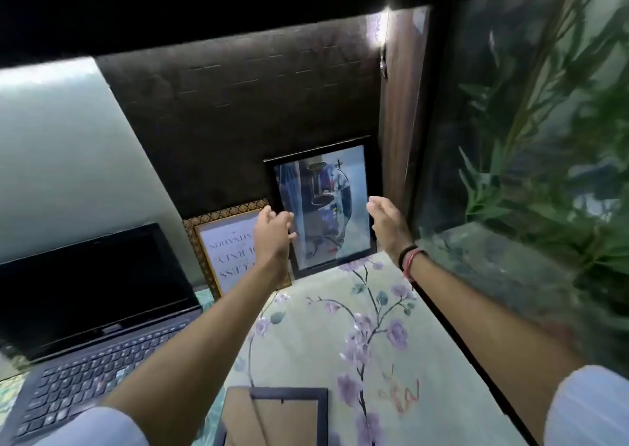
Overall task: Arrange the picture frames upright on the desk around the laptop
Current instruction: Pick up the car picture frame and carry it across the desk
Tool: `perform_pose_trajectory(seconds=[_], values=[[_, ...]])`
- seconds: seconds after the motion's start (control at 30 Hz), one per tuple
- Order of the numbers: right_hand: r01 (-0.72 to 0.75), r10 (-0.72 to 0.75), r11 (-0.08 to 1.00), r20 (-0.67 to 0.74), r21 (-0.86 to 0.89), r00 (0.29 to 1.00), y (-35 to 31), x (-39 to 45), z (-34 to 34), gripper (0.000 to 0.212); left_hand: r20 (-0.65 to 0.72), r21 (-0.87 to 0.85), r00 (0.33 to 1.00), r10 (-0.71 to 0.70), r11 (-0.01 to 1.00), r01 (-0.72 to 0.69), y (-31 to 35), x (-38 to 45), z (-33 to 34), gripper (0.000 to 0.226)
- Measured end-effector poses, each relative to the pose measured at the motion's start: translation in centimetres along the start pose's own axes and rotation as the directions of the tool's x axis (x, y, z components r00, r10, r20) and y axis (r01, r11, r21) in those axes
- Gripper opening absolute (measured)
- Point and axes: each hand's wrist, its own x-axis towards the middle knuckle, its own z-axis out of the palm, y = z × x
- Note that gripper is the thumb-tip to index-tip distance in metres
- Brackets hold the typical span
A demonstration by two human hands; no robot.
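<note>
A black picture frame [325, 204] with reflective glass stands upright against the dark back panel, right of the laptop [92, 313]. My left hand [274, 232] is at its left edge and my right hand [386, 221] at its right edge, both with fingers spread; contact is unclear. A gold-patterned frame [226, 248] with printed text leans upright between the laptop and the black frame, partly behind my left hand. Another dark frame [279, 415] lies face down near the front edge, its brown backing up.
The desk carries a floral cloth [340, 326]. A wooden post [400, 112] and a glass panel with green plants [531, 146] bound the right side. A pale wall [61, 152] rises behind the laptop.
</note>
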Motion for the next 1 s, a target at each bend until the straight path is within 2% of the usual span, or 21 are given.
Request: perform_pose_trajectory(seconds=[0.07,0.2,0.4,0.53,0.6,0.7,0.83,0.9,1.0], values=[[-0.052,0.053,0.996,0.010,-0.067,0.999,-0.3,2.0,-0.1,0.051,-0.028,0.070,1.000,-0.002,0.998,0.003,-0.3,1.1,0.1,0.077],[-0.178,0.181,0.982,0.039,-0.065,0.983,-0.2,5.8,0.1,0.063,-0.036,0.179,0.999,-0.018,0.984,0.025,-1.0,3.2,-0.5,0.072],[-0.255,0.254,0.967,0.053,0.022,0.966,0.5,7.7,0.5,0.057,0.023,0.276,0.999,-0.027,0.961,0.020,-3.1,6.3,-1.4,0.070],[-0.223,0.223,0.975,0.023,0.002,0.975,1.0,6.6,0.4,0.048,0.053,0.223,0.998,-0.039,0.975,0.026,-2.0,4.8,-1.4,0.072],[-0.190,0.190,0.982,-0.002,0.013,0.982,0.5,5.4,0.3,0.055,0.056,0.199,0.998,-0.003,0.980,-0.008,-1.3,3.4,-1.9,0.064],[-0.165,0.166,0.986,-0.017,0.026,0.986,-1.5,3.1,0.0,0.050,0.041,0.170,0.996,0.081,0.982,-0.087,-0.5,2.0,-3.6,0.048],[-0.081,0.081,0.996,-0.004,-0.028,0.997,-3.6,0.2,0.8,0.053,-0.009,0.115,0.992,0.123,0.986,-0.121,0.9,-1.3,-7.2,0.040],[-0.064,0.065,0.997,0.027,-0.042,0.998,-2.7,-0.3,1.2,0.056,0.018,0.053,0.994,0.106,0.993,-0.107,1.3,-3.3,-9.4,0.031],[-0.092,0.094,0.992,0.015,-0.087,0.995,-6.4,-6.6,4.6,0.050,0.028,-0.031,0.998,0.057,0.998,-0.056,1.5,-7.1,-15.0,0.025]])
